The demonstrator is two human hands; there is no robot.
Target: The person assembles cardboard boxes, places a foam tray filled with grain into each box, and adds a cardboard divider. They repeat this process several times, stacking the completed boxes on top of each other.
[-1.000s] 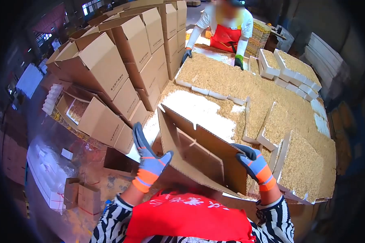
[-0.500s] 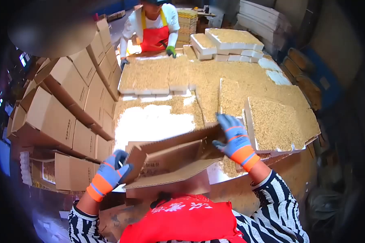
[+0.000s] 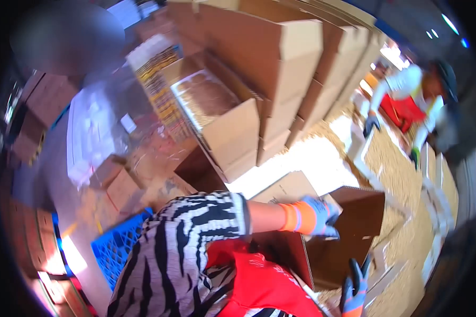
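An open cardboard box (image 3: 354, 214) stands tilted in front of my body, its brown inside showing. My left hand (image 3: 317, 217), in a grey and orange glove, is closed over the box's near left edge, fingers reaching inside. My right hand (image 3: 356, 289), gloved the same way, is at the opposite side of the box with its fingers stretched out and apart. Part of that hand is cut off by the lower edge of the view. Another cardboard flap or box (image 3: 291, 190) lies just beyond my left hand.
Tall cardboard boxes (image 3: 296, 68) stand in rows beyond the table. One open box (image 3: 232, 132) holds a white tray of grainy tan material. Similar trays (image 3: 394, 158) cover the right side, where a co-worker (image 3: 407, 105) leans in. A blue plastic crate (image 3: 119, 248) sits at lower left.
My view has swung to the left, bringing the floor and blue crate into sight. The box has turned between my hands, and my right hand's fingers have come off its far corner.
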